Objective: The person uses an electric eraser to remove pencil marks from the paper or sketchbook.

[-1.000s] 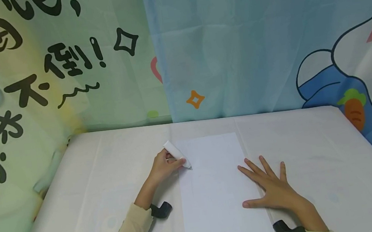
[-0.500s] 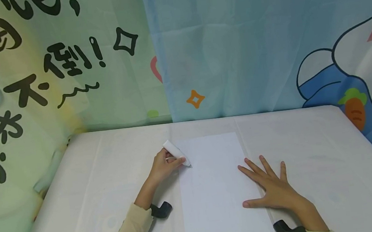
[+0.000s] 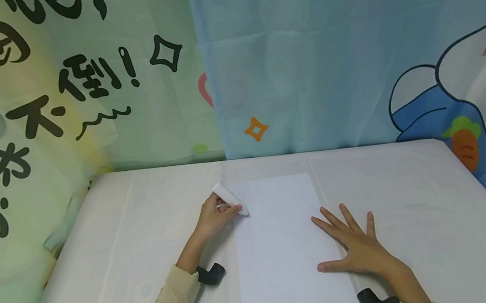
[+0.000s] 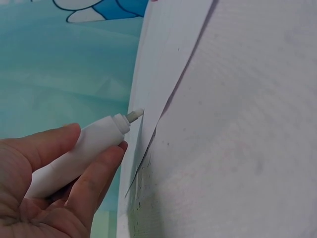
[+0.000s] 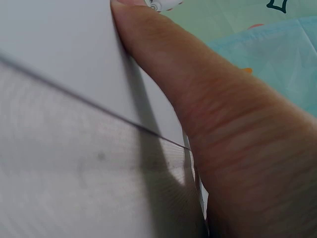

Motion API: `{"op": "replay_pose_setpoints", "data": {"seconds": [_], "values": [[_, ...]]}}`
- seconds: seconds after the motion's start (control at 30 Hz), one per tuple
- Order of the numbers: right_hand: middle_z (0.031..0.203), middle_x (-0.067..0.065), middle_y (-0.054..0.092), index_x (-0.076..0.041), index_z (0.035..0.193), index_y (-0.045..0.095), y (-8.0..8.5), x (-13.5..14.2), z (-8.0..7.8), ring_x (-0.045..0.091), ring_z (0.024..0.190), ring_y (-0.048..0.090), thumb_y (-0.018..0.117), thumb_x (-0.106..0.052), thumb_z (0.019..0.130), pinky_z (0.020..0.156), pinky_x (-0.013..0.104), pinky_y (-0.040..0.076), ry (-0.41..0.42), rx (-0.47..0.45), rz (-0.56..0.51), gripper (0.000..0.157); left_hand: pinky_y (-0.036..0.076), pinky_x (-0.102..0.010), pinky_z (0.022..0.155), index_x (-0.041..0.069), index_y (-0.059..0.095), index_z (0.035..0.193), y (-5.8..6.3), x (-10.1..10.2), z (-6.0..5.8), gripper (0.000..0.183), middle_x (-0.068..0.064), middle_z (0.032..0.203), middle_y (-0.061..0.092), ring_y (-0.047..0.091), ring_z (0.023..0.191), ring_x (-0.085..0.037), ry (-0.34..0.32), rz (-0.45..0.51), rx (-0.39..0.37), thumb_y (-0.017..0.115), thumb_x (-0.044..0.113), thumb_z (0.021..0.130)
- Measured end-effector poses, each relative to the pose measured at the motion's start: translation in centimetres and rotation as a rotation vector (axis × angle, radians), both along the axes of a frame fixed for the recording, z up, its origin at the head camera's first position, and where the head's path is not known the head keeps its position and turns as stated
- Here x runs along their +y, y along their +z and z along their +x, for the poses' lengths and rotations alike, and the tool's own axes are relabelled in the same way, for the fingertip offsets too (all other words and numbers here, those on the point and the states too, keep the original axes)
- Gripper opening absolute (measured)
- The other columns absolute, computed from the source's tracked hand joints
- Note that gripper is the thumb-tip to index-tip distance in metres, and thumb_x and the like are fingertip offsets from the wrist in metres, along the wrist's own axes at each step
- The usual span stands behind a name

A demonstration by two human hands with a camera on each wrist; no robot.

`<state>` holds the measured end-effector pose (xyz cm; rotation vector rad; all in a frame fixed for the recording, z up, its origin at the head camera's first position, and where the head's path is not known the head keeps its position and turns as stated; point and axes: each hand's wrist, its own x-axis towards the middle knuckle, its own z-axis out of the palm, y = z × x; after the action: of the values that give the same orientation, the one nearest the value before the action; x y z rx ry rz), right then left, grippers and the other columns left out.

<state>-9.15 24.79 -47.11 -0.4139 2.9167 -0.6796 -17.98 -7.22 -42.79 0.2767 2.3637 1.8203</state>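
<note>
My left hand (image 3: 213, 217) pinches a white electric eraser (image 4: 79, 161) between thumb and fingers. It has a thick white body, a grey collar and a pale tip, and leans down to the right. In the head view its tip meets the upper left edge of a blank white sheet of paper (image 3: 281, 252). My right hand (image 3: 354, 244) lies spread across the paper's right edge, its thumb and first fingers on the sheet and the rest of the hand over the table. In the right wrist view the thumb (image 5: 173, 64) reaches over the sheet.
The paper lies lengthwise on a table with a white cover (image 3: 148, 192). A printed cloth backdrop (image 3: 296, 65) rises behind the table and along its left side. Each wrist wears a black camera mount (image 3: 211, 274).
The eraser's tip has shifted very slightly up along the paper's left edge, in the same grip. The right hand and the paper have stayed in place.
</note>
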Motion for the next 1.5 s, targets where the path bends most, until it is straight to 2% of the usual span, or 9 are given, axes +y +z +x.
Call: {"op": "replay_pose_setpoints", "data": {"seconds": [0.3, 0.53, 0.57, 0.77, 1.1, 1.33, 1.5], "values": [[0.161, 0.012, 0.021, -0.029, 0.152, 0.033, -0.2, 0.0, 0.0, 0.043, 0.147, -0.005, 0.075, -0.069, 0.065, 0.1, 0.072, -0.022, 0.004, 0.004, 0.0, 0.104, 0.044, -0.021, 0.061, -0.009, 0.052, 0.106, 0.3, 0.0, 0.2, 0.027, -0.021, 0.096, 0.062, 0.054, 0.071, -0.01, 0.018, -0.032, -0.008, 0.069, -0.003, 0.086], [0.161, 0.012, 0.021, -0.029, 0.152, 0.033, -0.2, -0.1, 0.0, 0.043, 0.147, -0.005, 0.075, -0.068, 0.065, 0.1, 0.072, -0.022, 0.006, 0.003, -0.003, 0.104, 0.042, -0.023, 0.058, -0.006, 0.052, 0.107, -3.5, -0.3, -1.8, 0.032, -0.014, 0.09, 0.062, 0.049, 0.066, -0.01, 0.019, -0.033, -0.007, 0.073, 0.002, 0.084], [0.161, 0.012, 0.021, -0.029, 0.152, 0.033, -0.2, -0.1, 0.0, 0.043, 0.147, -0.005, 0.075, -0.068, 0.065, 0.1, 0.072, -0.022, 0.005, 0.002, -0.003, 0.104, 0.042, -0.023, 0.058, -0.005, 0.053, 0.107, -3.6, -0.3, -1.8, 0.032, -0.013, 0.09, 0.062, 0.049, 0.066, -0.009, 0.017, -0.033, -0.002, 0.073, 0.003, 0.084], [0.161, 0.012, 0.021, -0.027, 0.151, 0.035, -0.1, -0.2, 0.1, 0.043, 0.147, -0.005, 0.075, -0.069, 0.065, 0.1, 0.072, -0.022, -0.002, -0.003, -0.008, 0.104, 0.043, -0.022, 0.058, -0.004, 0.054, 0.105, -3.6, -0.5, -1.8, 0.032, -0.011, 0.087, 0.061, 0.05, 0.067, -0.01, 0.002, -0.048, 0.016, 0.074, 0.006, 0.083], [0.16, 0.013, 0.021, -0.025, 0.151, 0.036, -0.2, -0.3, 0.2, 0.043, 0.147, -0.006, 0.076, -0.069, 0.064, 0.1, 0.072, -0.023, -0.012, -0.013, -0.009, 0.105, 0.041, -0.023, 0.058, -0.003, 0.054, 0.105, -3.5, -0.5, -1.7, 0.032, -0.004, 0.081, 0.056, 0.047, 0.066, -0.011, -0.013, -0.074, -0.001, 0.074, 0.007, 0.083], [0.161, 0.013, 0.021, -0.025, 0.151, 0.035, -0.1, -0.2, 0.1, 0.043, 0.147, -0.006, 0.075, -0.069, 0.065, 0.1, 0.071, -0.023, -0.01, -0.014, -0.005, 0.105, 0.042, -0.023, 0.058, -0.003, 0.055, 0.106, -3.3, -0.4, -1.7, 0.032, -0.005, 0.082, 0.058, 0.049, 0.066, -0.01, -0.021, -0.073, -0.016, 0.074, 0.008, 0.083], [0.161, 0.013, 0.02, -0.026, 0.152, 0.034, -0.1, -0.1, 0.0, 0.043, 0.147, -0.006, 0.075, -0.068, 0.065, 0.1, 0.071, -0.024, -0.006, -0.013, -0.004, 0.105, 0.043, -0.023, 0.058, -0.004, 0.055, 0.108, -3.3, -0.4, -1.7, 0.034, -0.011, 0.088, 0.064, 0.051, 0.065, -0.009, -0.028, -0.071, -0.025, 0.074, 0.008, 0.083]]}}
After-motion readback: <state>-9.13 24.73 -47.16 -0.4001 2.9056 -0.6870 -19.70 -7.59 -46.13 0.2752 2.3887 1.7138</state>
